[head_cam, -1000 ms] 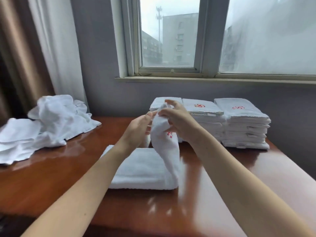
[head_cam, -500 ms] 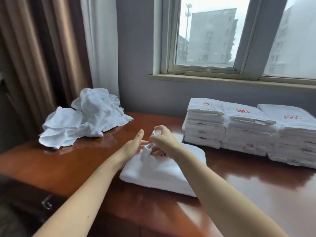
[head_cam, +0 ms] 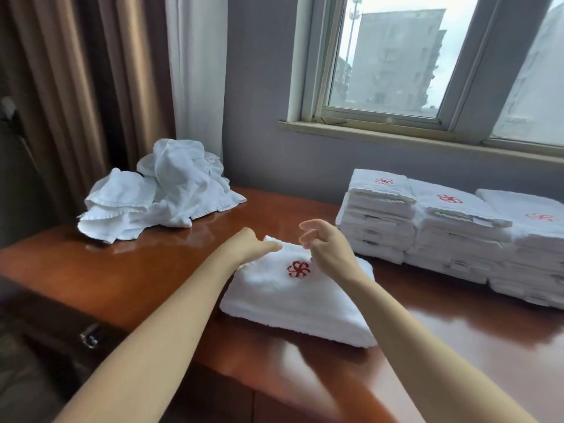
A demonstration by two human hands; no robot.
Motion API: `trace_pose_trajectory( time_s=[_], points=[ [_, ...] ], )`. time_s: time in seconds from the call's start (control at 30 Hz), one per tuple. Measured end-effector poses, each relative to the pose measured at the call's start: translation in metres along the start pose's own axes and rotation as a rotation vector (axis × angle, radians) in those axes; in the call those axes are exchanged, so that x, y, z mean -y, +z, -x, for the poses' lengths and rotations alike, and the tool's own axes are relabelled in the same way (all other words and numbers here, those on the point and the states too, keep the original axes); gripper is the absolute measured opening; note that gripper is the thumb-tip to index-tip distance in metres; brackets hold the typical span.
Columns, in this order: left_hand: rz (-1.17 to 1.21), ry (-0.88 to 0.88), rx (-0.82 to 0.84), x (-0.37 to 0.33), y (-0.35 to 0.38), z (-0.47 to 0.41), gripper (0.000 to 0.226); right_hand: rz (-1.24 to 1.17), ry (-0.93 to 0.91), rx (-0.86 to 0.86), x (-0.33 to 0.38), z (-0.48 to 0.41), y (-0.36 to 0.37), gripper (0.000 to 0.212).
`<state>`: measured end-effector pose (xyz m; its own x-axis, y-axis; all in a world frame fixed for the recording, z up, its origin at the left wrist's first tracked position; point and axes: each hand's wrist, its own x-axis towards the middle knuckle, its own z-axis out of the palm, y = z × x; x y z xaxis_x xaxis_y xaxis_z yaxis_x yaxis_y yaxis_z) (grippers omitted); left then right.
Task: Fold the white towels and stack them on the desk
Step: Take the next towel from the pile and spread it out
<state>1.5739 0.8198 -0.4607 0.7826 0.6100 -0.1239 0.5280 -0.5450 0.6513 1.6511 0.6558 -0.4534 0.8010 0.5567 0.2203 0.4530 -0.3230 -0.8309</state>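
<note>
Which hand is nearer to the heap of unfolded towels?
Left. The left hand touches the folded towel at its far corner, toward the heap; the right hand hovers above it, farther away.

Bare counter (head_cam: 146, 270) lies open between the crumpled towel pile (head_cam: 158, 196) at middle left and the folded towel (head_cam: 293, 303) at centre. The folded stacks (head_cam: 442, 236) at right block the back edge, leaving a narrow strip beside that towel and open wood at lower right.
</note>
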Motion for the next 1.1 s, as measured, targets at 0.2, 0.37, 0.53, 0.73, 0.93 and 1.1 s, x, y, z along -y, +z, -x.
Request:
trace_pose_trajectory(
  time_s=[0.2,0.37,0.53,0.73,0.93,1.1],
  points=[
    [-0.452,0.021,-0.233,-0.007,0.025,-0.004,0.081,0.136,-0.063,0.101,-0.023,0.014,0.011,0.044],
    [-0.566,0.220,-0.372,0.005,0.031,0.004,0.049,0.174,-0.160,0.102,-0.026,0.022,0.013,0.045],
    [-0.230,0.197,-0.338,0.025,0.019,0.003,0.035,0.482,-0.170,0.096,-0.030,0.024,0.010,0.041],
    [0.117,0.169,-0.224,0.041,0.018,0.008,0.024,0.679,-0.233,0.170,-0.041,0.029,0.015,0.060],
    [-0.339,0.387,-0.467,-0.001,0.011,0.017,0.072,0.727,-0.194,0.206,-0.039,0.032,0.017,0.072],
    [-0.406,0.451,-0.120,-0.001,0.042,0.019,0.042,0.741,-0.196,0.204,-0.039,0.031,0.016,0.069]
  ],
)
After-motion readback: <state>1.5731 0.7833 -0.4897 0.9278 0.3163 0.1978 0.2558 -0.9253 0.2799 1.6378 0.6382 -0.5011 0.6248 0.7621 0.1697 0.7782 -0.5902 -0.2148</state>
